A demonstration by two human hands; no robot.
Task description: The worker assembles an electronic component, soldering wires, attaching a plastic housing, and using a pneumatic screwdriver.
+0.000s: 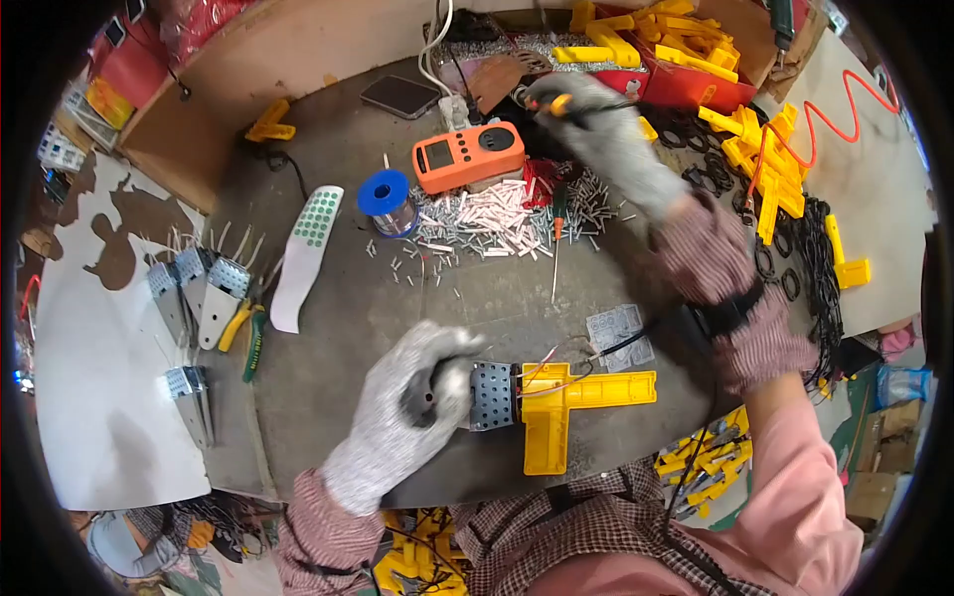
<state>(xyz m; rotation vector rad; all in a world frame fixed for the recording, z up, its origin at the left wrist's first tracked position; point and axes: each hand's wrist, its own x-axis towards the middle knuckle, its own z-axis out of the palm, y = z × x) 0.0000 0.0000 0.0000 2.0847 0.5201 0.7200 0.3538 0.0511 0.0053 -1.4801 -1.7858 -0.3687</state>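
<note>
1. The yellow T-shaped housing [552,405] is seen on the grey tabletop [368,298], right in front of the person, its hollow side turned up.
2. Its long arm is pointed to the right, nearly level across the view; its shorter leg is aimed down toward the person.
3. At its left end, a perforated metal block [492,395] is lined up with the long arm, and thin wires [545,365] are strung over the housing's upper edge.
4. Now the left hand [402,402], gloved, is brought in at the block's far end: its fingers are curled nearly round, a small dark gap left in the palm; whether the block is pinched cannot be told, as the fingertips are blurred.
5. Up and away, a dark tool with a yellow band [560,103] is held in the closed fingers of the gloved right hand [586,107], well apart from the housing.
6. The near table edge is found just below the leg, so little room is left there.
7. Above, wider room is offered up to the screwdriver [557,228] and the loose screws [457,238]; nearer, the upper right is taken by a clear plastic sheet [621,335].
8. To the left, bare surface is given between the hand and the pliers [255,343].
</note>
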